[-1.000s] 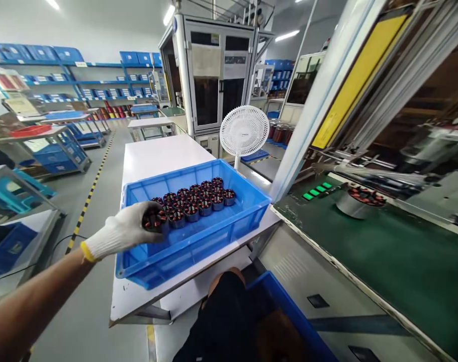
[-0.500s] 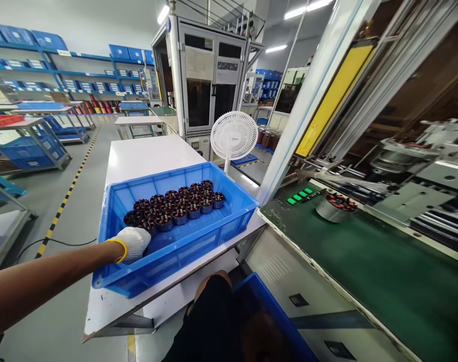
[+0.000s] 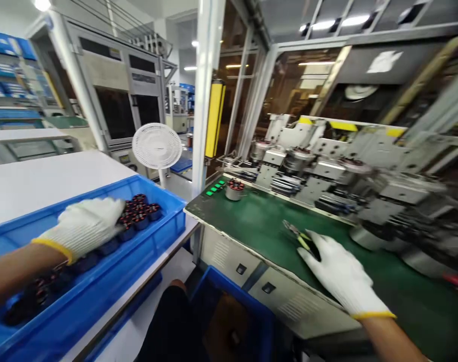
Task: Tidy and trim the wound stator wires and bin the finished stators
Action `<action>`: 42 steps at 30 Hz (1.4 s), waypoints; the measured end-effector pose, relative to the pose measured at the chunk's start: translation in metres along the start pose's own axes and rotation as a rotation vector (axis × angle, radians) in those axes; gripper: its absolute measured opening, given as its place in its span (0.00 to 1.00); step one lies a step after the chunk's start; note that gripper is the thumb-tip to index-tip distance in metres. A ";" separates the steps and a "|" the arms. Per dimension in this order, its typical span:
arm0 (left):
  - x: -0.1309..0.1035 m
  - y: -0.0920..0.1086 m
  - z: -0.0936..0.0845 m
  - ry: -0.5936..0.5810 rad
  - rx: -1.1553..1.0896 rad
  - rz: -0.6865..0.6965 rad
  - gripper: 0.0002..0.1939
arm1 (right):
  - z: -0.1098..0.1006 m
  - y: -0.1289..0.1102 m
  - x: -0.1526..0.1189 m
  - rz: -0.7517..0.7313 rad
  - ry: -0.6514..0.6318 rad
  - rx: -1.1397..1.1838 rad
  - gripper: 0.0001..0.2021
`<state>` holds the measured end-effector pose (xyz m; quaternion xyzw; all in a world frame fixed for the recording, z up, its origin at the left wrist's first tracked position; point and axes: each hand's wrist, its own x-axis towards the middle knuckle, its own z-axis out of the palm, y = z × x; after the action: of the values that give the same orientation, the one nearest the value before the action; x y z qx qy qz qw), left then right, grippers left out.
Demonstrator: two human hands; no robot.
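Note:
My left hand [image 3: 89, 221], in a white glove with a yellow cuff, is over the blue bin [image 3: 138, 246], its fingers reaching to the right across rows of motor stators [image 3: 140, 218] with copper-red windings. Blur and the hand itself hide whether it grips one of them. On the right, my gloved right hand [image 3: 338, 271] has the yellow-green handles of a pair of pliers [image 3: 302, 239] between thumb and forefinger, low over the green work surface [image 3: 259, 221]. The pliers' jaws point up and left. A single stator in a silver ring [image 3: 235, 190] stands farther back on that surface.
A machine with metal fixtures [image 3: 327, 173] lines the back of the green surface. Behind the bin stands a white fan [image 3: 157, 146], near a white frame post [image 3: 206, 75]. Another blue bin [image 3: 262, 301] is below, by my legs.
The view has swung right. My left hand has shifted from the bin's near-left part to above the stators. My right hand and the pliers have come into view.

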<state>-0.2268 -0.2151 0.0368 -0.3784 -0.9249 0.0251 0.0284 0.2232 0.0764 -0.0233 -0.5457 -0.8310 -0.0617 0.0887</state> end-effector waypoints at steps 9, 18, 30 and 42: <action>0.082 0.241 -0.047 0.275 -0.082 0.792 0.27 | -0.015 -0.004 -0.024 -0.066 0.086 0.045 0.25; 0.085 0.268 -0.006 0.102 -0.287 0.817 0.28 | -0.030 0.022 -0.041 -0.013 0.198 0.121 0.25; 0.002 0.274 0.013 -0.018 -0.693 0.982 0.16 | -0.069 -0.082 0.020 -0.104 -0.391 0.629 0.12; -0.009 0.286 0.017 0.078 -0.562 0.816 0.18 | -0.099 -0.052 -0.003 -0.236 0.088 0.330 0.17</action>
<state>-0.0219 -0.0187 0.0000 -0.7033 -0.6706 -0.2303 -0.0520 0.1841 0.0336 0.0727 -0.4196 -0.8832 0.0417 0.2054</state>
